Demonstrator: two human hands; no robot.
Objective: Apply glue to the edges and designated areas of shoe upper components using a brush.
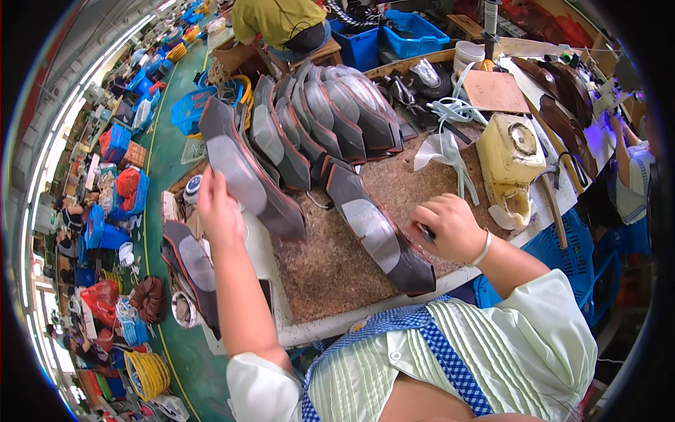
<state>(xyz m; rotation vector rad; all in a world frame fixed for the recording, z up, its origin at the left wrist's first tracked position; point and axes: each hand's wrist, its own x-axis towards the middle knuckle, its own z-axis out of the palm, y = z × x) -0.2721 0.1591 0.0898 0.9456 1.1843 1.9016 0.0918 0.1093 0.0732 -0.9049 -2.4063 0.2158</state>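
My left hand (221, 211) grips the left edge of a long curved panel (246, 158), black with a grey patch and red edging. It slants across the left part of the brown mat (320, 274). My right hand (450, 228) is closed around a small dark thing, mostly hidden by the fingers. Close beside that hand, a second panel (369, 225) of the same kind lies on the mat. Behind both, several similar panels (330, 105) overlap in a row. More panels (193, 260) lie at the table's left edge.
A yellowed plastic container (511, 148) with a cut opening stands at the right. White straps (450, 148) and a tan board (494, 91) lie behind it. Blue baskets (415, 35) are at the back. One person (285, 28) sits ahead; another (636, 169) is at the far right.
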